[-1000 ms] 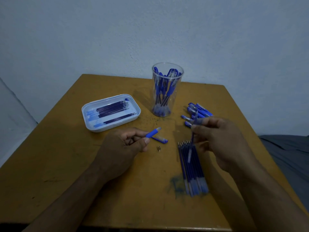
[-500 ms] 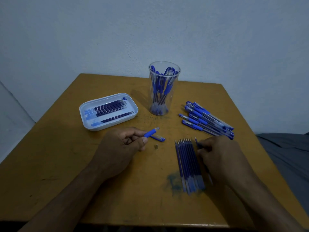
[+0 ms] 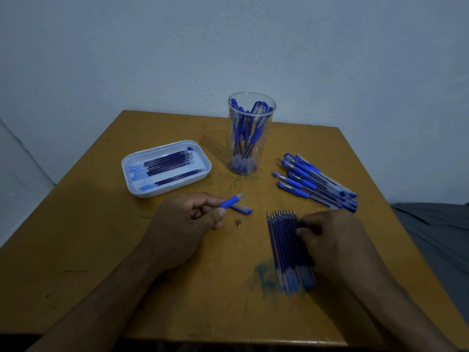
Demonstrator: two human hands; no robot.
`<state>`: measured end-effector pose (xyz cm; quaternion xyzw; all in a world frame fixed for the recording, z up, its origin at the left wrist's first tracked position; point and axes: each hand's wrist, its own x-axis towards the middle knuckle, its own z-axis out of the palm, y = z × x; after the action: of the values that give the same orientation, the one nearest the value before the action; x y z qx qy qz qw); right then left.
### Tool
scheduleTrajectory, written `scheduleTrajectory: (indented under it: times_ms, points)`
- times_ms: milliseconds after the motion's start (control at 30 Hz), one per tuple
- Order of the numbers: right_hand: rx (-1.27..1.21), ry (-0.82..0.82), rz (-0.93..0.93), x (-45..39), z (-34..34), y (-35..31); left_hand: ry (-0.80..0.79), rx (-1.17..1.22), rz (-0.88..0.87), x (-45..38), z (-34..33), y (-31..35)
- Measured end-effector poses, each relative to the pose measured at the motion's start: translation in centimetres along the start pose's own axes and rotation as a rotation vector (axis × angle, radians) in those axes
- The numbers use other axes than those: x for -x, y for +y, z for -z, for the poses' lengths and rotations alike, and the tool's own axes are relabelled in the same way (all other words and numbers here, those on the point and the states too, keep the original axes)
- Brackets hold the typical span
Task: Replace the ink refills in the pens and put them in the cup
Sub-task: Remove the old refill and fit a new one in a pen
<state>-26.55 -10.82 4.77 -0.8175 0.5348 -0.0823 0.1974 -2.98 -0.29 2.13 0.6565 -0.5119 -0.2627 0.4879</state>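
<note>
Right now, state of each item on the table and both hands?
left hand: grips the pen barrel, held off the table
right hand: fingers on the refill row, picking one
pen cap: off, lying on the table
metal tip: unscrewed, loose on the table
cup: upright, holds pens
tray: open, refills lying inside
pen pile: capped, lying on the table

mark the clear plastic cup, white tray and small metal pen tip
clear plastic cup (image 3: 264, 148), head view, bare side wall
white rectangular plastic tray (image 3: 162, 192), head view, near rim
small metal pen tip (image 3: 238, 222), head view, its middle
</note>
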Motion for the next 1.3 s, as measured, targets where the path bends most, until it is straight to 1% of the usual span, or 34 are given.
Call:
scheduleTrajectory:
  times_ms: [67, 400, 500, 600, 667, 767, 867, 967, 1133, 1300]
  points:
    - [-0.017, 0.004, 0.001, 0.0, 0.0, 0.0, 0.001, 0.002, 0.000, 0.0, 0.0, 0.0]
    - [0.064, 0.037, 0.036, 0.3, 0.2, -0.2, 0.021, 0.002, -0.004, 0.0, 0.0, 0.1]
    - [0.094, 0.087, 0.052, 0.5, 0.3, -1.1, 0.067, 0.080, 0.014, 0.1, 0.2, 0.2]
    - [0.056, 0.155, 0.108, 0.5, 0.2, -2.9, 0.149, 0.129, 0.014, 0.1, 1.0, 0.2]
    - [0.042, 0.120, 0.147, 0.1, -0.1, -4.8, 0.242, 0.153, 0.021, -0.1, 2.1, 0.1]
    - [0.033, 0.053, 0.223, -0.9, -0.6, -8.3, 0.387, 0.118, 0.039, -0.3, 4.6, -0.4]
    - [0.024, 0.034, 0.313, -2.4, -1.6, -12.1, 0.509, 0.106, 0.054, -0.5, 7.4, -1.7]
    - [0.055, 0.018, 0.406, -4.5, -2.9, -16.3, 0.608, 0.137, 0.115, -0.5, 9.8, -3.1]
    - [0.242, -0.079, 0.504, -8.4, -4.9, -22.0, 0.646, 0.195, 0.178, -0.4, 12.4, -4.5]
    - [0.471, -0.209, 0.525, -10.1, -5.4, -24.7, 0.684, 0.207, 0.250, -0.5, 14.4, -5.8]
